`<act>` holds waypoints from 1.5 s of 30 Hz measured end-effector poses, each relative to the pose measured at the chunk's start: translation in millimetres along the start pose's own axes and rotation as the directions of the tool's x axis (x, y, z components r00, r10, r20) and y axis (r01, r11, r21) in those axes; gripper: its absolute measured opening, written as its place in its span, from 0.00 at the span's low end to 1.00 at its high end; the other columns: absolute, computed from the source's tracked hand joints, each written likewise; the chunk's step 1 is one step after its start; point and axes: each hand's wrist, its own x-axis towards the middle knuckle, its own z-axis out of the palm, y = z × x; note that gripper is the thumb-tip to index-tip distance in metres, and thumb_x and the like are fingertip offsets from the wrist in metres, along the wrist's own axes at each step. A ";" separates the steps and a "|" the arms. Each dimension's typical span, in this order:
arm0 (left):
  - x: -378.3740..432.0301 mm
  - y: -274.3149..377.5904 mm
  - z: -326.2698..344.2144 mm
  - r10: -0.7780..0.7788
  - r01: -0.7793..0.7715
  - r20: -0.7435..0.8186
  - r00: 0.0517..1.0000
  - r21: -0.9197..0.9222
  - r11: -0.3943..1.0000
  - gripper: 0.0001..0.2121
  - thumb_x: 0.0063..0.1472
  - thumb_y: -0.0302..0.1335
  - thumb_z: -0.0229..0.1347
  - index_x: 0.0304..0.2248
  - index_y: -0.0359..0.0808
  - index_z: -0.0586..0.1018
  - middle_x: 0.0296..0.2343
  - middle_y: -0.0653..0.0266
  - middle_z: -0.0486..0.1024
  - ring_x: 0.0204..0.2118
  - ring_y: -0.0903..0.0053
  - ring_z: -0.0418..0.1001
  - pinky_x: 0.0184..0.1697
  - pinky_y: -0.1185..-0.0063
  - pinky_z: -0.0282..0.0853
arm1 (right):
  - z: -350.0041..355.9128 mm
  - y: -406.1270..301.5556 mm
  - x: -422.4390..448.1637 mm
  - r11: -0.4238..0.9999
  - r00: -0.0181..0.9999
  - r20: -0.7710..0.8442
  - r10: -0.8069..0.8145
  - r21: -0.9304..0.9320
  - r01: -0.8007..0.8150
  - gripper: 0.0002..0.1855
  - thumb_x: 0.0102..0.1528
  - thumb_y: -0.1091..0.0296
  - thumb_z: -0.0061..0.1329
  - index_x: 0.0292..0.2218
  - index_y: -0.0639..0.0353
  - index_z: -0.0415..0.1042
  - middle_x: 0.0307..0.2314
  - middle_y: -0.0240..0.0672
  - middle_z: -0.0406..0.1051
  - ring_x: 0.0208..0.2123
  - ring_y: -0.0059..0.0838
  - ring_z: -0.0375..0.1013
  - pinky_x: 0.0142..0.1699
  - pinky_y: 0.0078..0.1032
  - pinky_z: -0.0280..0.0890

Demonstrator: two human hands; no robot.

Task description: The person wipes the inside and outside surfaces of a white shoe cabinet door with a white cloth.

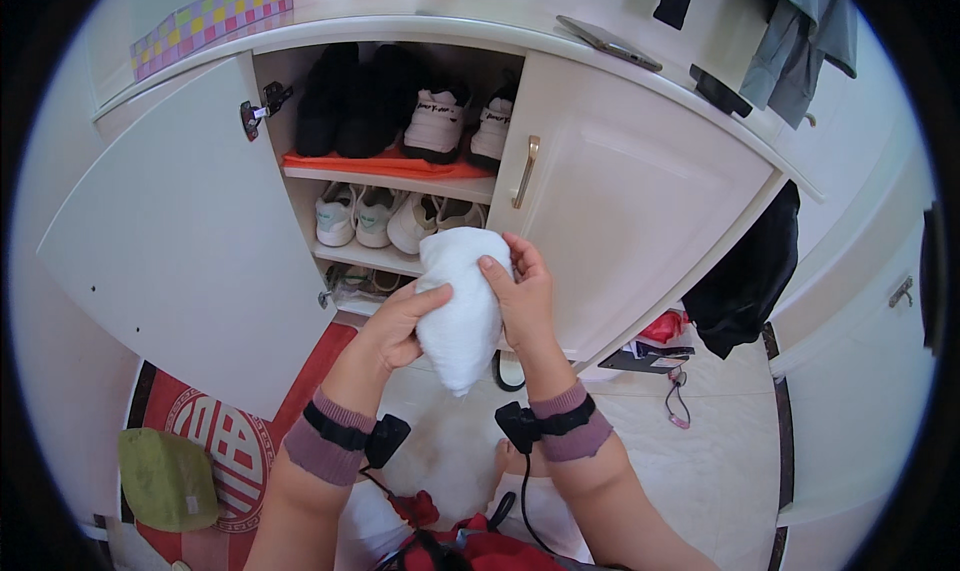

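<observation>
A folded white cloth (461, 308), apparently a towel, is held up between both hands in front of a shoe cabinet. My left hand (397, 327) grips its left side, thumb on the near face and the other fingers behind. On the right edge, my right hand (529, 293) holds it with the thumb on top. Behind the cloth, the cabinet's left door (187, 233) stands open. Black shoes (352, 106) and white sneakers (435, 125) sit on an orange sheet (375, 164) on the upper shelf. Several white shoes (375, 215) line the middle shelf, partly hidden by the cloth.
The right cabinet door (630, 211) is closed. On the countertop lie a phone (609, 44) and a checkered box (214, 20). A black garment (750, 271) hangs at the right. Below left, a green cap (166, 481) rests on a red mat (300, 391).
</observation>
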 end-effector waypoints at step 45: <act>57.1 -98.3 114.2 0.102 -0.073 0.080 0.992 -0.304 0.950 0.24 0.60 0.35 0.53 0.53 0.34 0.64 0.48 0.55 0.69 0.51 0.60 0.67 0.55 0.59 0.62 | -210.8 -147.8 -192.7 0.907 0.904 -0.236 -0.355 0.146 0.395 0.16 0.64 0.61 0.34 0.42 0.65 0.66 0.31 0.30 0.71 0.31 0.18 0.70 0.35 0.18 0.66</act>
